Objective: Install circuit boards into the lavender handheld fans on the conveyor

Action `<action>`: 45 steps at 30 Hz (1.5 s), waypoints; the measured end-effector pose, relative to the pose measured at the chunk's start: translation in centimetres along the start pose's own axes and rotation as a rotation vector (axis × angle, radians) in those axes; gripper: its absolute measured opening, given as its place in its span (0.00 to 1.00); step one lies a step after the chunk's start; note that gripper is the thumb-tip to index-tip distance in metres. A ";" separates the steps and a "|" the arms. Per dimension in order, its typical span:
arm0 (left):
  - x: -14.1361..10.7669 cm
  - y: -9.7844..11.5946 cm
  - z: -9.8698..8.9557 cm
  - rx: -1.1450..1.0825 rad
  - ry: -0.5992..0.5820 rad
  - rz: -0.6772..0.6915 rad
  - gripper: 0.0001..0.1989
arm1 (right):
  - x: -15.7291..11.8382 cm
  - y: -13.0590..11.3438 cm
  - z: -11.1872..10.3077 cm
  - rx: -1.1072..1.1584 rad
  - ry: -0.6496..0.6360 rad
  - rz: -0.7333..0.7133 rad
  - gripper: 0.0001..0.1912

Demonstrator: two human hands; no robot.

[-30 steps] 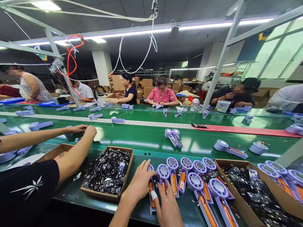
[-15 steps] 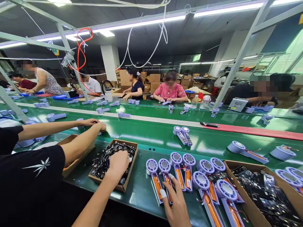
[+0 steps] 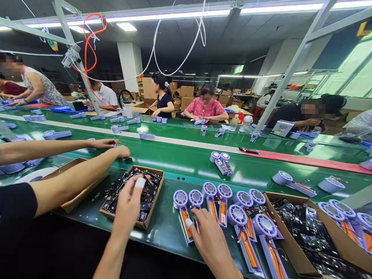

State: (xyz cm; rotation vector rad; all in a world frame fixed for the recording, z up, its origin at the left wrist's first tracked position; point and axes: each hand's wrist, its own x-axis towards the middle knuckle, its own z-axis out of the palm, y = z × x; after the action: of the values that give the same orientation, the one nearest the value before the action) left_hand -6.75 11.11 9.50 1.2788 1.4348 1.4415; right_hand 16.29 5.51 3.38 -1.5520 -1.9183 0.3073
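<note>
My left hand [image 3: 128, 207], with a white finger cot on it, pinches a black circuit board [image 3: 149, 189] above a cardboard box [image 3: 147, 221] full of similar boards. My right hand [image 3: 209, 238] is closed around the handle of a lilac handheld fan [image 3: 195, 198], one in a row lying on the green bench. Its fingers cover most of that handle. Beside it lies another fan [image 3: 180, 198], its handle open with an orange battery [image 3: 186, 223] inside. More open fans with orange batteries and thin wires lie to the right, such as this fan [image 3: 237, 215].
A second box [image 3: 293, 248] of circuit boards stands at right. A co-worker's arms [image 3: 78, 170] reach across from the left over another cardboard box [image 3: 71, 205]. Beyond runs a green conveyor belt [image 3: 174, 155] carrying fans, with a black cutter knife [image 3: 249, 150] on the divider. Other people sit opposite.
My left hand has risen from the box and drawn back, bringing up a circuit board. My right hand's fingers have come closer together around the fan handle. The view has shifted slightly.
</note>
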 end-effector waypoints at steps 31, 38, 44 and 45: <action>-8.3 -6.3 5.3 -0.033 -0.252 -0.264 0.17 | -0.1 0.0 2.2 0.552 -0.046 -0.005 0.13; -8.3 -6.2 5.7 -0.067 -0.255 -0.284 0.17 | 0.1 -1.2 1.8 0.501 -0.106 -0.090 0.17; -7.6 -5.9 5.9 -0.070 -0.278 -0.282 0.18 | -0.3 -0.4 2.5 0.464 -0.069 -0.145 0.17; -7.5 -5.9 5.9 -0.071 -0.287 -0.281 0.17 | -0.4 -0.2 2.7 0.446 -0.055 -0.146 0.16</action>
State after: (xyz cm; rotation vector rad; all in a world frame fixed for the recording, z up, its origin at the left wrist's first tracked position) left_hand -0.14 6.16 1.87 1.1355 1.2983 1.0663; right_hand 14.46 5.67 1.30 -1.1157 -1.8349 0.6681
